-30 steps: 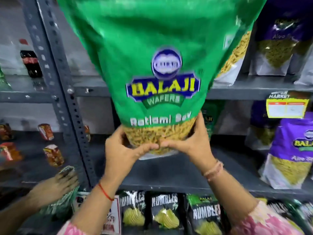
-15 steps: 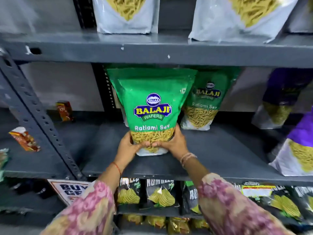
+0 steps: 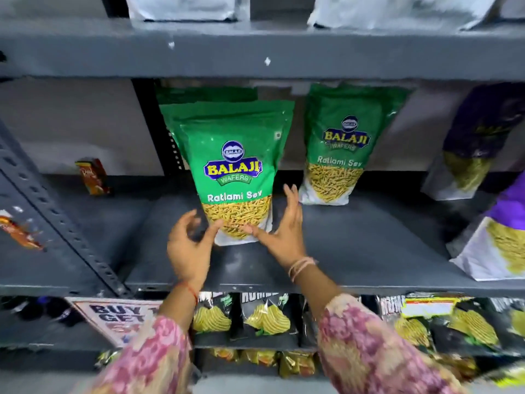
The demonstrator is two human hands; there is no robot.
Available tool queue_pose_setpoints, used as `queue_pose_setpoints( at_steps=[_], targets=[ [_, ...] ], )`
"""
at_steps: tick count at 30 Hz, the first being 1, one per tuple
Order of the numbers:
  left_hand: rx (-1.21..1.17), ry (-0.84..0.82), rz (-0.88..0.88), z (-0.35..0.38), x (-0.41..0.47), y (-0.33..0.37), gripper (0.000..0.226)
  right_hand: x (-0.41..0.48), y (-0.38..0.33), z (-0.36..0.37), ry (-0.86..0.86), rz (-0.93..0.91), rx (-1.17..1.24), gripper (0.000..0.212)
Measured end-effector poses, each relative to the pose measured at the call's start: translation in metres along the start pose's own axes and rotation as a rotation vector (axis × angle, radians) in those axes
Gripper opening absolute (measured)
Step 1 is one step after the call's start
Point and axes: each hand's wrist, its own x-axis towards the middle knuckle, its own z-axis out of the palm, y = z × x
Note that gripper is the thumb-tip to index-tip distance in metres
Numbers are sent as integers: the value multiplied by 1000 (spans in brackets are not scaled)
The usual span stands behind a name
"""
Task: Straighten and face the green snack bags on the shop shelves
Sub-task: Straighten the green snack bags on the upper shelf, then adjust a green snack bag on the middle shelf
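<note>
A green Balaji Ratlami Sev bag (image 3: 233,163) stands upright on the grey shelf (image 3: 355,251), label toward me, with another green bag partly hidden behind it. A second green bag (image 3: 343,143) stands further back to its right, also facing front. My left hand (image 3: 189,245) is open just left of the front bag's base, thumb close to its lower corner. My right hand (image 3: 282,226) is open at the bag's lower right, fingers spread, thumb near its bottom edge. Neither hand grips the bag.
Purple snack bags (image 3: 500,223) stand at the shelf's right end. A small orange pack (image 3: 93,176) sits at the back left. A slotted upright (image 3: 56,220) slants across the left. Black chip bags (image 3: 267,317) hang below; white-bottomed bags (image 3: 397,9) stand above.
Both hands let go of the green bag's base and opened, drawing slightly apart. The bag now stands on the shelf by itself.
</note>
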Motion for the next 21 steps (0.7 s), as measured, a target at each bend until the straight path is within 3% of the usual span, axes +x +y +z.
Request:
queue_pose_setpoints(
  at_steps=[2, 4, 7, 9, 12, 15, 18, 21],
  targets=[
    [-13, 105, 207, -7, -24, 31, 54, -19, -29, -21, 134, -229, -13, 89],
    [-176, 127, 417, -4, -33, 82, 49, -26, -67, -50, 315, -476, 31, 69],
    [-350, 205, 753, 2, -29, 179, 43, -12, -134, -108, 594, -799, 28, 57],
    [-469, 264, 879, 3, -24, 240, 40, 3, -176, -150, 759, -864, 23, 56],
    [-507, 220, 823, 15, -1, 302, 61, 35, -219, -201, 848, -754, -49, 76],
    [-390, -24, 584, 26, 28, 336, 103, 65, -241, -234, 534, -410, 149, 93],
    [-315, -326, 351, 30, 43, 341, 102, 84, -235, -241, 217, -141, 255, 94],
    [-354, -518, 266, 35, 51, 334, 100, 95, -227, -237, 247, -134, 233, 91]
  ],
)
